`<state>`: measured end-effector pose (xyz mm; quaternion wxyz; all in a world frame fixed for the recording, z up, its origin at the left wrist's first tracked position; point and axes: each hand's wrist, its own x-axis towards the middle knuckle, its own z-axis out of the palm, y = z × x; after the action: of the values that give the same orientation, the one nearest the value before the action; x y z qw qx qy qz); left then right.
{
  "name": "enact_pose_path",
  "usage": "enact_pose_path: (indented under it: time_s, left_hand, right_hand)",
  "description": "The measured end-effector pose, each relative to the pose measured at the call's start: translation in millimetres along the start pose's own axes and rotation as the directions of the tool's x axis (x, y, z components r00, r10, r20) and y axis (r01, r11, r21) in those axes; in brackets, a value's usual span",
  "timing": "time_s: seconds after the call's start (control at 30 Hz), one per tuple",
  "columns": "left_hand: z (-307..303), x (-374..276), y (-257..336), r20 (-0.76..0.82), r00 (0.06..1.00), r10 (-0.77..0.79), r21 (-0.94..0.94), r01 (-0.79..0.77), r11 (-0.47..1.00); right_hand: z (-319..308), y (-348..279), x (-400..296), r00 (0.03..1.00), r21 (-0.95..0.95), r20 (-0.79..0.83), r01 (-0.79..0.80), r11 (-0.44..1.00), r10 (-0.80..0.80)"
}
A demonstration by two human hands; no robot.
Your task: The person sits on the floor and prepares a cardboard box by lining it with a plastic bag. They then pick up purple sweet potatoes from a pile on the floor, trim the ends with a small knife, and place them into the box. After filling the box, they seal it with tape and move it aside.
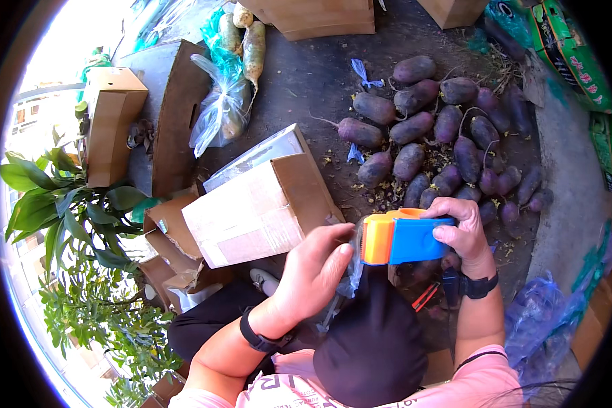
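Note:
My right hand (461, 229) grips a blue and orange handheld tape dispenser (415, 239) by its blue end, fingers above and thumb on its side. My left hand (316, 270) is just left of the orange, toothed end, thumb and forefinger a little apart and slightly blurred. A strip of clear plastic film (354, 275) hangs by that end; whether my left fingers pinch it, I cannot tell. Beyond my hands, many purple-skinned root vegetables (410, 127) lie on the dark ground. A cardboard box (247, 219) stands tilted to the left of my left hand.
White radishes (254, 51) and a knotted clear bag (222, 115) lie at upper left. Cardboard boxes (113, 127) and leafy plants (71, 199) line the left. Green printed sacks (574, 61) and crumpled plastic bags (535, 316) are at right. A dark cap (372, 336) fills the lower middle.

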<state>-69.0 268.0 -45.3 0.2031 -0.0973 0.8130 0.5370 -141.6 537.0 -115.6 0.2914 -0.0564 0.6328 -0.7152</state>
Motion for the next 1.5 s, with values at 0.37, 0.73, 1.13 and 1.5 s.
enact_pose_path:
  time_s: [0.37, 0.73, 1.13, 1.5]
  left_hand:
    - [-140.2, -45.0, -137.2, -0.738, 0.672, 0.071, 0.389, 0.337, 0.858]
    - [-128.9, -24.7, -155.7, -0.830, 0.553, -0.071, 0.228, 0.453, 0.862]
    - [-149.2, -25.7, -145.9, -0.776, 0.504, -0.380, -0.315, 0.212, 0.925]
    - [-135.7, -47.4, -202.4, -0.339, 0.650, -0.680, -0.864, 0.070, 0.498]
  right_hand:
    - [55.0, 11.0, 49.6, 0.925, -0.753, 0.022, -0.234, 0.614, 0.380]
    - [118.6, 99.7, 119.6, 0.729, -0.574, 0.426, -0.239, 0.783, 0.535]
    - [111.0, 94.1, 104.1, 0.724, -0.079, 0.488, -0.520, 0.850, 0.488]
    - [98.3, -37.9, 74.7, 0.738, -0.185, 0.559, -0.331, 0.925, 0.377]
